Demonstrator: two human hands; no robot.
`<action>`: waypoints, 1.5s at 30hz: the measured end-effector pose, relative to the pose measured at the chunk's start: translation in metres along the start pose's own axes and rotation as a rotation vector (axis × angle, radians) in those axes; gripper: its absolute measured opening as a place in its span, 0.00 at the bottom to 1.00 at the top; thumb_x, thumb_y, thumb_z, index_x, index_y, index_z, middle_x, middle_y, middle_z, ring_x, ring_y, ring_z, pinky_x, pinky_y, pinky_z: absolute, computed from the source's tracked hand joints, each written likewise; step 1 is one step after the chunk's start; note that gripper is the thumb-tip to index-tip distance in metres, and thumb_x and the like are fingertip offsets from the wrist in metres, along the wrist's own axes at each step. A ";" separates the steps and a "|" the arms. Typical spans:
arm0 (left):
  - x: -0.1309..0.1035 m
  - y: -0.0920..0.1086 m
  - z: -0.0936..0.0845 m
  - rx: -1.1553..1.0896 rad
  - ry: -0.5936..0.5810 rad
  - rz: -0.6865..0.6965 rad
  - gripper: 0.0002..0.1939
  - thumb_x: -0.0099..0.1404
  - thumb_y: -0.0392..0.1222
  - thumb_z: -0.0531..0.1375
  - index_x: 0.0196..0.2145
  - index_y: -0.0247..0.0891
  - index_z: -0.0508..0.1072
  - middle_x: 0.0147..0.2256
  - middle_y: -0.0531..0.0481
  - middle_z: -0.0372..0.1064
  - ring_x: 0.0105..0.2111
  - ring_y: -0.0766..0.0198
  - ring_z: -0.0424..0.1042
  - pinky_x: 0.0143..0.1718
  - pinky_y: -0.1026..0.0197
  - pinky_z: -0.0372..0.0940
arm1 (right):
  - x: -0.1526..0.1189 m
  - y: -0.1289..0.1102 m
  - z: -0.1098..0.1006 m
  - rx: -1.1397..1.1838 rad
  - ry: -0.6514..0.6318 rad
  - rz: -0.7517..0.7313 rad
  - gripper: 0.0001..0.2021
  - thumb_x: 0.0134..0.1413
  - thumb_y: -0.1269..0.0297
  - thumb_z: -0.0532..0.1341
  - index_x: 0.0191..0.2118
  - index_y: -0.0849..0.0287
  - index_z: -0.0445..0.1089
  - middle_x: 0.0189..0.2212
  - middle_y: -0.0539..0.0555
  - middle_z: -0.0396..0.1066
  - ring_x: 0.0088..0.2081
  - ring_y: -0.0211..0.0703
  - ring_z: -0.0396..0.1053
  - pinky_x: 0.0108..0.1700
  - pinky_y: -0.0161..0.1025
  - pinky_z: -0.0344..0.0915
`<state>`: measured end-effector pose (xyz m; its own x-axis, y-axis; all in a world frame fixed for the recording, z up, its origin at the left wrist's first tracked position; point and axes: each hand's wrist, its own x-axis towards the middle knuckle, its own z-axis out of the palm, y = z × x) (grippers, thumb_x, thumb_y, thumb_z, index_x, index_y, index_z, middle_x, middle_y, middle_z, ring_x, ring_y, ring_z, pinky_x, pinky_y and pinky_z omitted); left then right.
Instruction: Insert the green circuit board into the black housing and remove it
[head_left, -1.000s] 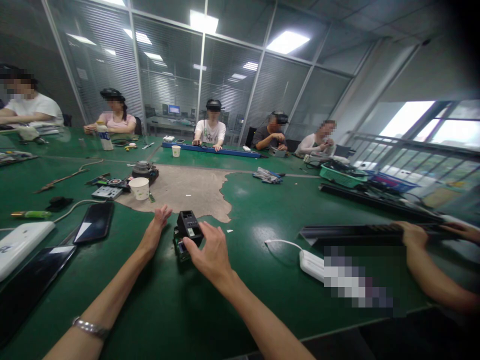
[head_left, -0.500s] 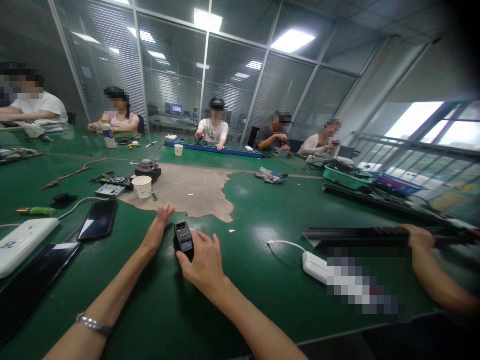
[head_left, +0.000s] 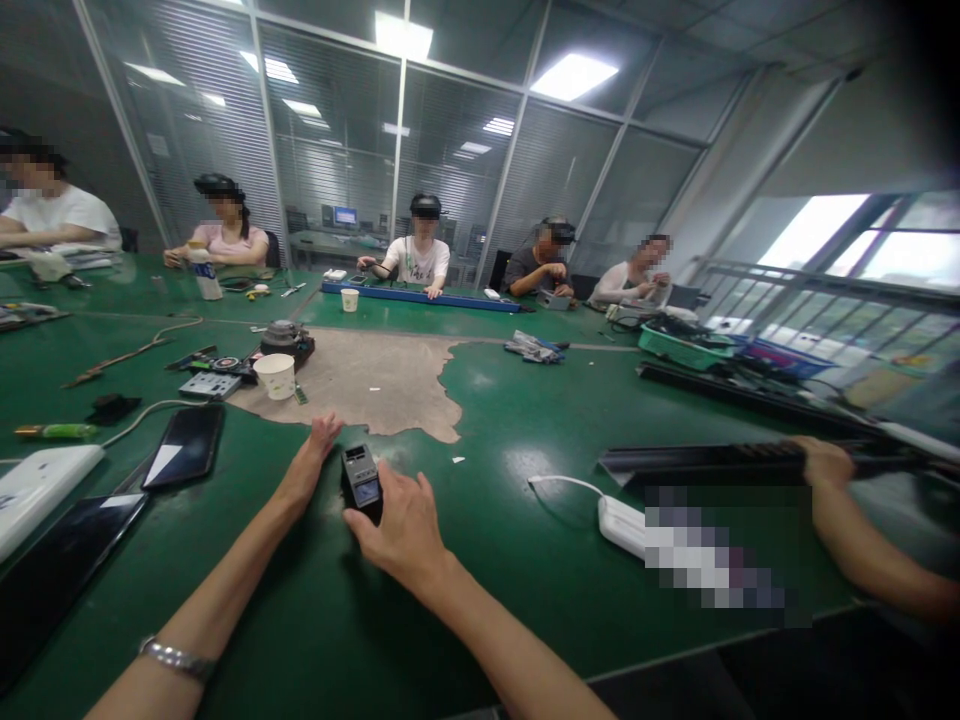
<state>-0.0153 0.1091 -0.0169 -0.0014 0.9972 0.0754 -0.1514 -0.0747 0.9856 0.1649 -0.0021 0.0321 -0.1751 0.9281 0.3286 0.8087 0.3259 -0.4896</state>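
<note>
A small black box-shaped device (head_left: 361, 480) with slots and a pale window on its face stands on the green table. My right hand (head_left: 405, 518) has it between thumb and fingers, from the near right side. Just beyond its far left corner is my left hand (head_left: 325, 432), which holds nothing; its fingers are partly bent and a little apart. Beside that hand lies the edge of a brown sheet (head_left: 390, 390), bearing a paper cup (head_left: 276, 376) and a green memory stick (head_left: 301, 394).
At left lie two dark phones (head_left: 184, 445), (head_left: 71, 550) and a white power strip (head_left: 45, 490). Opened electronics (head_left: 214, 385) sit behind them. On the right, another person's hand (head_left: 825, 465) rests on a long black rail (head_left: 675, 462). A white adapter (head_left: 622, 525) lies nearby. Several people sit across the table.
The whole view has shifted slightly. My left fingers are drawn closer together than before. My right hand keeps its hold on the device, which has barely moved.
</note>
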 end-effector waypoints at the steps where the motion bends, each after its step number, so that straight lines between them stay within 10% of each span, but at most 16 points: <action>1: 0.000 0.001 0.000 -0.003 0.001 0.001 0.44 0.68 0.71 0.44 0.68 0.34 0.52 0.65 0.36 0.55 0.67 0.53 0.51 0.67 0.51 0.42 | 0.000 -0.001 0.001 -0.001 0.002 -0.004 0.32 0.54 0.51 0.64 0.61 0.63 0.61 0.50 0.65 0.73 0.54 0.56 0.69 0.63 0.59 0.50; 15: -0.002 0.004 0.001 -0.006 -0.012 0.004 0.43 0.68 0.71 0.43 0.67 0.35 0.55 0.65 0.37 0.55 0.67 0.52 0.50 0.67 0.50 0.42 | 0.028 0.020 -0.048 0.088 0.215 0.023 0.25 0.57 0.57 0.61 0.58 0.60 0.65 0.49 0.60 0.74 0.51 0.52 0.71 0.58 0.49 0.61; 38: -0.002 0.004 0.000 -0.015 -0.004 -0.012 0.44 0.68 0.71 0.43 0.68 0.35 0.53 0.60 0.38 0.64 0.66 0.52 0.52 0.67 0.49 0.40 | 0.002 0.068 -0.022 -0.092 0.180 0.139 0.38 0.52 0.50 0.64 0.64 0.68 0.58 0.59 0.69 0.64 0.63 0.62 0.59 0.63 0.57 0.52; 45: -0.004 0.006 0.002 -0.013 0.026 0.024 0.43 0.68 0.71 0.42 0.67 0.36 0.54 0.65 0.36 0.55 0.66 0.51 0.53 0.66 0.49 0.44 | 0.003 0.070 -0.022 -0.072 0.142 0.160 0.28 0.54 0.58 0.63 0.58 0.64 0.66 0.52 0.65 0.72 0.55 0.58 0.68 0.61 0.56 0.55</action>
<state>-0.0142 0.1049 -0.0108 -0.0313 0.9950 0.0950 -0.1635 -0.0989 0.9816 0.2335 0.0195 0.0165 0.0352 0.9307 0.3641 0.8589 0.1581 -0.4871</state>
